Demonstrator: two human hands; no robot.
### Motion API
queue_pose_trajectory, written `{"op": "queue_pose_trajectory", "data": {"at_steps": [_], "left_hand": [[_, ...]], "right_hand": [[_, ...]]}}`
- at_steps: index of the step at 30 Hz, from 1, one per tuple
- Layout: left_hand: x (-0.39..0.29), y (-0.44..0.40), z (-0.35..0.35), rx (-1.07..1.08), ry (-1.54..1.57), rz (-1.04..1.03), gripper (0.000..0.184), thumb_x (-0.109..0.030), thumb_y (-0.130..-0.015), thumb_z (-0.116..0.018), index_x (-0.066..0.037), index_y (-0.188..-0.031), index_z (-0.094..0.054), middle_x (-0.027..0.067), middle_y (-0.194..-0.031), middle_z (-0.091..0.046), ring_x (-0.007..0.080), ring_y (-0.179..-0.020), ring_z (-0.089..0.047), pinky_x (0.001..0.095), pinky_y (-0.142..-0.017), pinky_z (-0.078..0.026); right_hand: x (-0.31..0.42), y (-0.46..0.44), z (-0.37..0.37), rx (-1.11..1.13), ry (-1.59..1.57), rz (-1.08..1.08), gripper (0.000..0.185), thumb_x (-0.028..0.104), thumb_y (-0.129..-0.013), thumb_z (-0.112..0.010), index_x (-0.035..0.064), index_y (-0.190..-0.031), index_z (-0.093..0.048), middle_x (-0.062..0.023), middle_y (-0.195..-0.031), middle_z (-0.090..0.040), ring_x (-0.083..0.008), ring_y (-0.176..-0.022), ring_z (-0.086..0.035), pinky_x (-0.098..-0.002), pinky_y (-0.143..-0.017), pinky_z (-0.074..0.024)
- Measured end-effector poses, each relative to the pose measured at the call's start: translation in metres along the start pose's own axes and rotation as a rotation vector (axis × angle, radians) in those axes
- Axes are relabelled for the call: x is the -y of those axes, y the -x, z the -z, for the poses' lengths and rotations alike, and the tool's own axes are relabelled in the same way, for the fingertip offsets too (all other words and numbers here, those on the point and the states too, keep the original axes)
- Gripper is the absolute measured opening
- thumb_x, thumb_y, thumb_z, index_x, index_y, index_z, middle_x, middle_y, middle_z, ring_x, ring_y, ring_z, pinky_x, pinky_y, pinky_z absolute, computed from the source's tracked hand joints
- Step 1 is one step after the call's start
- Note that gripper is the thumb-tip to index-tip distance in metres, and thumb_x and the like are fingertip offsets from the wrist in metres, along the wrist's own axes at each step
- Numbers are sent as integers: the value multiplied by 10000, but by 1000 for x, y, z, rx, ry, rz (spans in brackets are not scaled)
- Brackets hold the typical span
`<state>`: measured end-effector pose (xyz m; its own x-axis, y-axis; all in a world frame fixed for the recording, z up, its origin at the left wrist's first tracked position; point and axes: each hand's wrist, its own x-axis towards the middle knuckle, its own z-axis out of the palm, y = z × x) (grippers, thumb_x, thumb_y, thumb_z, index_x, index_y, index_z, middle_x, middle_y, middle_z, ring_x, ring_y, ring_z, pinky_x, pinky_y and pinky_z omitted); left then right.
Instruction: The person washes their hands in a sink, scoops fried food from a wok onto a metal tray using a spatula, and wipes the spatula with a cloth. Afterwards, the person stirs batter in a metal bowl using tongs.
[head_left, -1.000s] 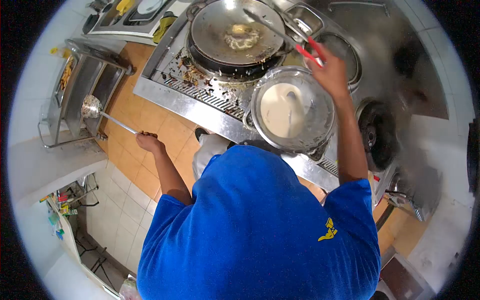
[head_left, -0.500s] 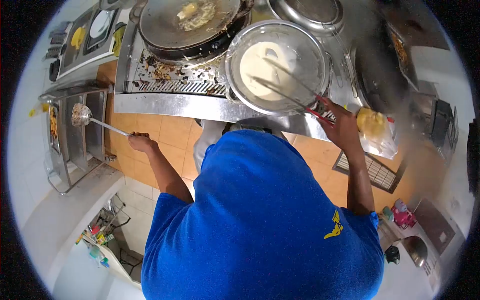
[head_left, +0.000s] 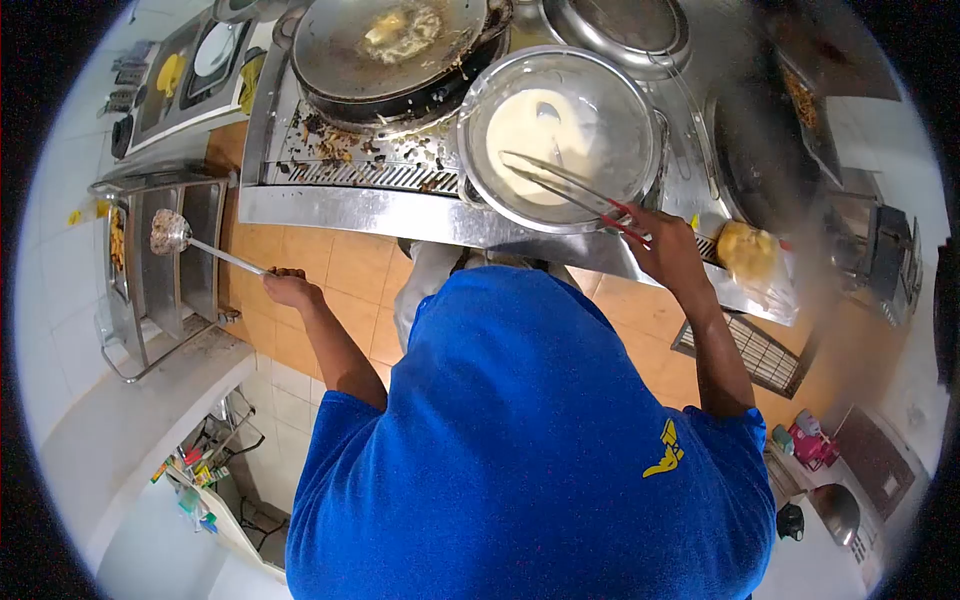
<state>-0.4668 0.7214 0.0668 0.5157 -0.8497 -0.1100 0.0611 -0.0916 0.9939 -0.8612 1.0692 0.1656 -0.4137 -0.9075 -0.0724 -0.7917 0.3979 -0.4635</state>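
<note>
My left hand (head_left: 290,288) is closed round the metal handle of a long-handled skimmer (head_left: 230,258), held out to the left over the floor. Brown bits cover its round head; whether that is mesh or solid I cannot make out. My right hand (head_left: 665,250) grips red-handled metal tongs (head_left: 570,185), whose tips reach into pale batter (head_left: 530,125). The batter lies in a wide metal bowl (head_left: 625,120) at the front of the stove. To the bowl's left, a piece of battered food (head_left: 400,32) sits in oil in a large wok (head_left: 325,55).
Crumbs (head_left: 340,140) litter the steel stove top (head_left: 350,205) below the wok. A lidded pan (head_left: 620,30) stands behind the bowl, a dark wok (head_left: 755,150) to its right. A bag of yellowish food (head_left: 748,250) lies near my right hand. A metal trolley (head_left: 165,280) stands at left.
The arms of the tongs have come closer together, and their tips have shifted slightly left and down in the bowl. My left hand still holds the skimmer out, almost unmoved.
</note>
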Motion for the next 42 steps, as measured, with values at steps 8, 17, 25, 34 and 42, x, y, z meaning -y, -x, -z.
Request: {"op": "queue_pose_trajectory", "data": {"at_steps": [8, 17, 25, 34, 42], "left_hand": [[-1, 6, 10, -88, 22, 58, 203, -216, -829, -322, -86, -676, -347, -16, -503, -277, 103, -409, -236, 242, -370, -225], [9, -2, 31, -84, 65, 74, 195, -206, -835, -325, -91, -681, -355, -23, -504, -284, 94, -399, -235, 234, -358, -208], [5, 4, 22, -79, 62, 126, 204, -226, -845, -332, -94, -692, -360, -22, -504, -292, 92, -398, -234, 228, -357, -200], [12, 1, 28, -10, 89, 75, 196, -209, -854, -346, -85, -703, -365, -10, -527, -315, 93, -412, -263, 228, -364, -224], [21, 1, 38, -56, 135, 96, 193, -206, -861, -344, -71, -730, -388, -9, -550, -339, 84, -406, -271, 224, -362, -236]], "right_hand": [[10, -13, 17, 35, -78, -101, 346, 150, -702, -614, 43, -1027, -558, -117, -798, -622, -278, -694, -607, -366, -631, -485], [-3, 0, 38, -56, -11, -116, 367, 154, -700, -623, 84, -1054, -555, -110, -813, -617, -283, -740, -604, -358, -651, -477], [-10, -24, 31, 9, 187, 90, 392, 131, -674, -632, 16, -1039, -548, -128, -816, -601, -317, -722, -577, -360, -653, -460], [-3, -29, 39, 88, 77, 47, 359, 222, -717, -606, 42, -1025, -563, -171, -876, -603, -322, -784, -587, -385, -683, -474], [46, -2, 46, 161, -55, -70, 350, 156, -720, -614, 37, -1044, -557, -144, -781, -611, -294, -690, -605, -346, -615, -486]]}}
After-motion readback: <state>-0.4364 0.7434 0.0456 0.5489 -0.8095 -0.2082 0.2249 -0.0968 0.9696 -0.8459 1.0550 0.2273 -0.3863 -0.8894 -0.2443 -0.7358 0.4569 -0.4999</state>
